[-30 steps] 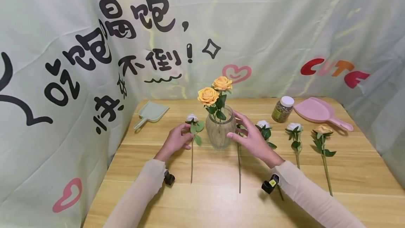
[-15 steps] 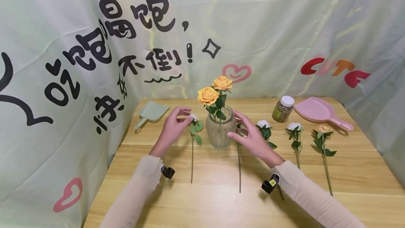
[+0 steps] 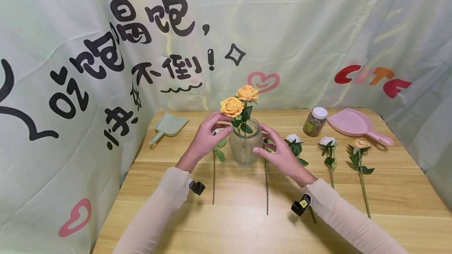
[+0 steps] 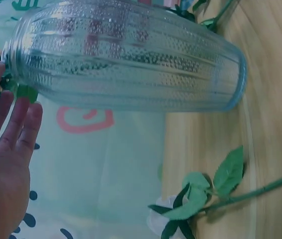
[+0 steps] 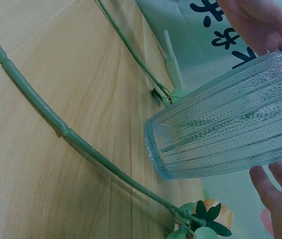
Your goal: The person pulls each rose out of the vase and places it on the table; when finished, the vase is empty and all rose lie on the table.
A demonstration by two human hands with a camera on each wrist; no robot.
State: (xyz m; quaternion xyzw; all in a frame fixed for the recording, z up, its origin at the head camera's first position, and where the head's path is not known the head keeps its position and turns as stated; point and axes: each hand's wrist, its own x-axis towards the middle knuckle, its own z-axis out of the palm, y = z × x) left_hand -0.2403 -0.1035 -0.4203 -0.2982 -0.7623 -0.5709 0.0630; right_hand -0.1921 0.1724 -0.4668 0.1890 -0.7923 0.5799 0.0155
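Note:
A ribbed clear glass vase [image 3: 243, 150] stands upright on the table with two orange roses [image 3: 232, 107] in it. My right hand [image 3: 282, 156] holds the vase's right side, thumb at the front and fingers curving behind. On the other side, my left hand [image 3: 206, 134] is raised by the rim, its fingertips right at the lower rose and its leaves. Its fingers [image 4: 19, 124] look extended and loose in the left wrist view. Below that hand lies a white rose [image 4: 163, 216], its bloom partly covered in the head view.
Right of the vase lie a rose whose bloom [image 5: 223, 211] is orange, two white roses [image 3: 294, 138] [image 3: 328, 141] and another orange rose [image 3: 360, 144]. Behind are a white-lidded jar [image 3: 314, 124], a pink dustpan [image 3: 351, 122] and a green dustpan [image 3: 171, 124]. Fabric walls [image 3: 300, 30] border the table [image 3: 240, 214].
My left hand has risen from beside the white rose's leaves, then moved right to the vase rim and the lower orange rose. My right hand has stayed on the vase.

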